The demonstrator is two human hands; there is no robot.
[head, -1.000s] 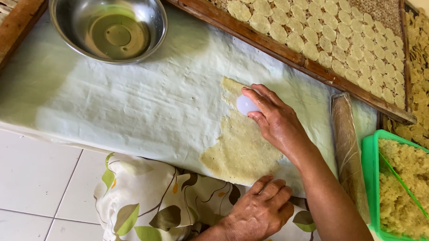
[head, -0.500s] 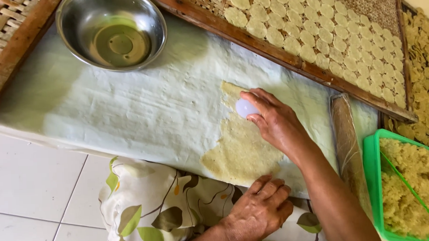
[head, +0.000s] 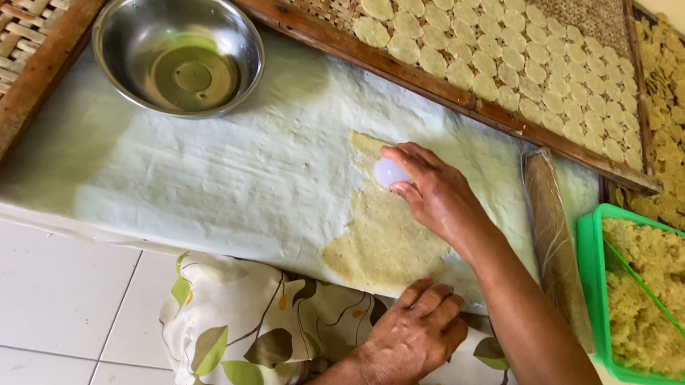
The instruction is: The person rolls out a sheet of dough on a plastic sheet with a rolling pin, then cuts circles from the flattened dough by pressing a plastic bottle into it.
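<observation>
- White floor tiles below, and a pale plastic sheet spread over the low table.
- Right hand is out on the sheet, grip closed on a small white round cutter, pressing it onto the dough.
- That dough is a thin yellowish sheet, its long axis running from the cutter back toward the person, with most of it lying on the near side of the grip.
- Left hand rests flat at the sheet's near edge, fingers together, holding nothing; it is well apart from the cutter, so the right hand is nearer.
- Beyond the grip, a woven tray is packed with cut rounds.
- Far left of the grip sits a steel bowl.
- Right of the grip lies a wrapped rolling pin, then a green tub of crumbly dough.
</observation>
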